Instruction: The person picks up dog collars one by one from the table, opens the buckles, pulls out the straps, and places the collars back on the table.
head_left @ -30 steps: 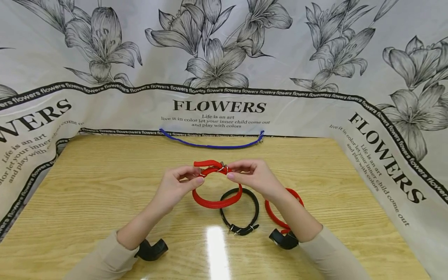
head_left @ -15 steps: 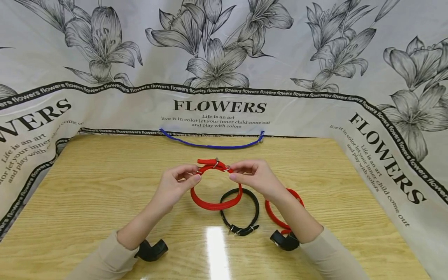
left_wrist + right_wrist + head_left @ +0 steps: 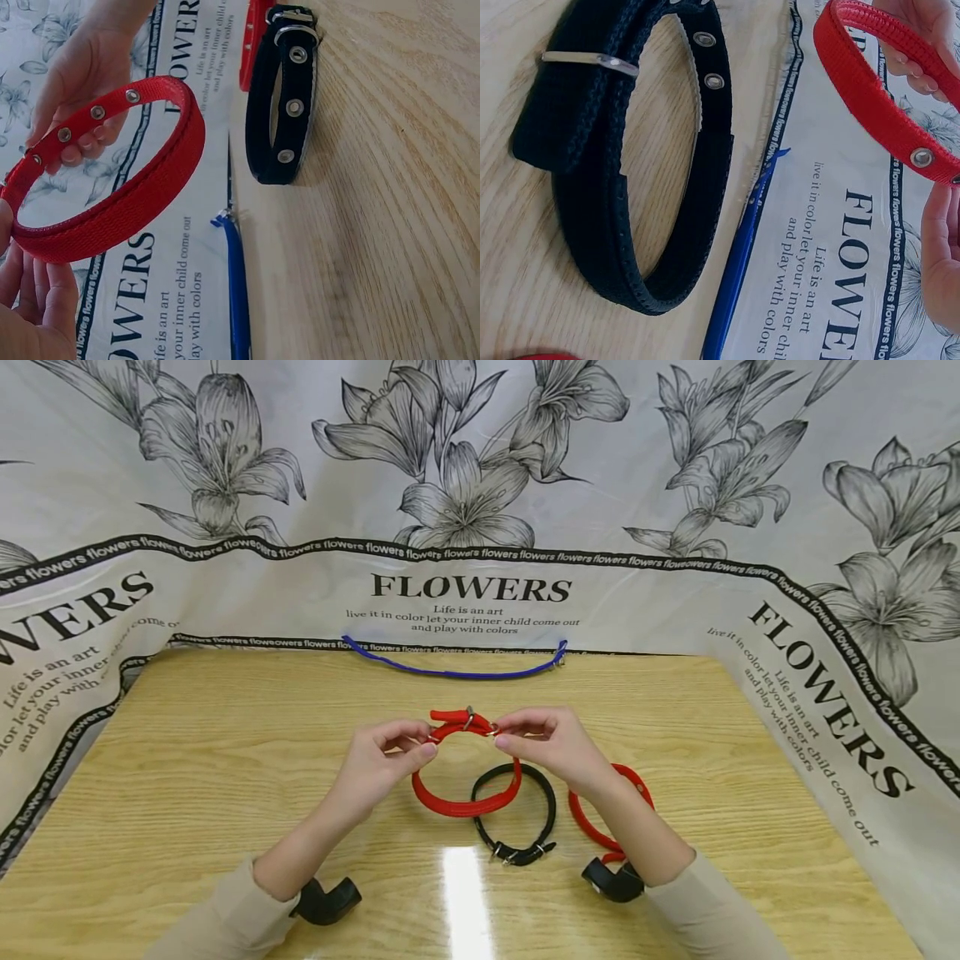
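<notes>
A red collar (image 3: 448, 808), buckled into a loop, hangs between both hands above the table. My left hand (image 3: 375, 764) pinches its left side between thumb and fingers, near the strap's free end. On the other side my right hand (image 3: 558, 747) pinches it beside a metal ring. The buckle (image 3: 469, 718) stands at the top between the hands. Metal eyelets (image 3: 97, 112) run along the band in the left wrist view. In the right wrist view, part of the red collar (image 3: 855, 90) and both hands are cut off by the frame's edge.
A black collar (image 3: 552, 802) lies looped on the wooden table (image 3: 225, 760), partly behind the held one. A second red collar (image 3: 581, 818) lies to the right, half hidden by the right forearm. At the back a blue strap (image 3: 465, 675) lies against the flowered cloth (image 3: 637, 602).
The strap's free end and the buckle have shifted a little relative to the hands, the free end rightward. The loop hangs slightly lower. Both hands keep their pinch.
</notes>
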`<state>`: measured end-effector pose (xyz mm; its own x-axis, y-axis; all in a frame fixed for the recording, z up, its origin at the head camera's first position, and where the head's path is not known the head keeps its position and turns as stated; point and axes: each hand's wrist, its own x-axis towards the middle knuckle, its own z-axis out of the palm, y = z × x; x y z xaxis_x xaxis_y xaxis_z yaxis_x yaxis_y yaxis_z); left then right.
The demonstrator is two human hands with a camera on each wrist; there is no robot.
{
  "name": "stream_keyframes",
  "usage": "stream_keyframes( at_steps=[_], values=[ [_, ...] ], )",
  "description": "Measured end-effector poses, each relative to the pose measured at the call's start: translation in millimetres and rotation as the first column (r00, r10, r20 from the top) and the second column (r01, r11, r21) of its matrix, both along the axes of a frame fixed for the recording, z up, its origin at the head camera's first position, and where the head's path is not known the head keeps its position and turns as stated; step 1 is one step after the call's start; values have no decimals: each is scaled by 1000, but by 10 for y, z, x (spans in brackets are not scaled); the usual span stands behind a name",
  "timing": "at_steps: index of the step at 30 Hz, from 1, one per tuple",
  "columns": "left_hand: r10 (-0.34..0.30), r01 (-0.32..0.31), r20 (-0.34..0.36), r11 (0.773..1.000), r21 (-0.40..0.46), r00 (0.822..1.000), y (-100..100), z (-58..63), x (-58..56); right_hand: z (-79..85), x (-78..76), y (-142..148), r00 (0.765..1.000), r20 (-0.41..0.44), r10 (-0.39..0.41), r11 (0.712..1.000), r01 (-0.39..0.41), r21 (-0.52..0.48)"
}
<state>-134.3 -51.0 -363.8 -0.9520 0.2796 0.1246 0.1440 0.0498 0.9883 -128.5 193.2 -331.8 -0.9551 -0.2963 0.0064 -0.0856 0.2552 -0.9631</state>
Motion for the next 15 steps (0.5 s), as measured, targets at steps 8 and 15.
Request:
stream_keyframes(
  at_steps=[8,15],
  values=[
    [-15,15,-7,1000,-23,1000,10,13,43,4,2,-25,1000,-16,9,999,-10,-46],
    [2,-2,8,1000,3,1000,10,7,37,5,-10,-28,999,-42,31,999,-33,-42]
  ],
)
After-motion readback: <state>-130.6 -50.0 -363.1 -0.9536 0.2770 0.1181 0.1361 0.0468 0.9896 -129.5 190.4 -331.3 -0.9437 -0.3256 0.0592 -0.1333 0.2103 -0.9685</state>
